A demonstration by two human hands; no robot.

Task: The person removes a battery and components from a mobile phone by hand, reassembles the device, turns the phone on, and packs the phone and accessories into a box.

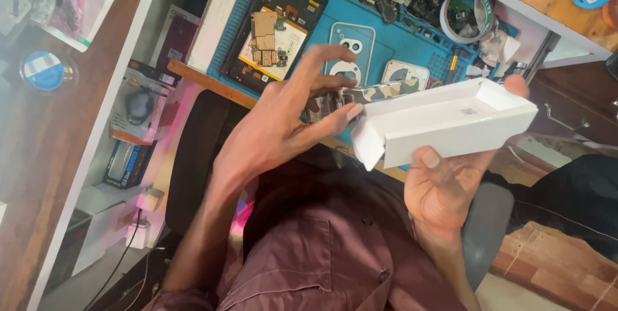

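Observation:
My right hand (444,188) grips a long white cardboard box (450,124) from below, thumb on its near side and a fingertip over its far end. The box is open on top, and its end flap (367,143) hangs open toward my left hand. My left hand (283,121) is at that open end, thumb against the flap and fingers spread. It pinches a flat camouflage-patterned item (380,92) that lies along the box's far edge, partly hidden by the box. Both hands are held above my lap, in front of the desk edge.
Beyond the hands lies a blue work mat (393,34) with an opened tablet (273,31) showing its circuit boards, two phone back covers (351,50), a tape roll (467,15) and small loose parts. Packaged goods (138,108) sit on shelves at the left. A dark drawer unit (579,105) stands at the right.

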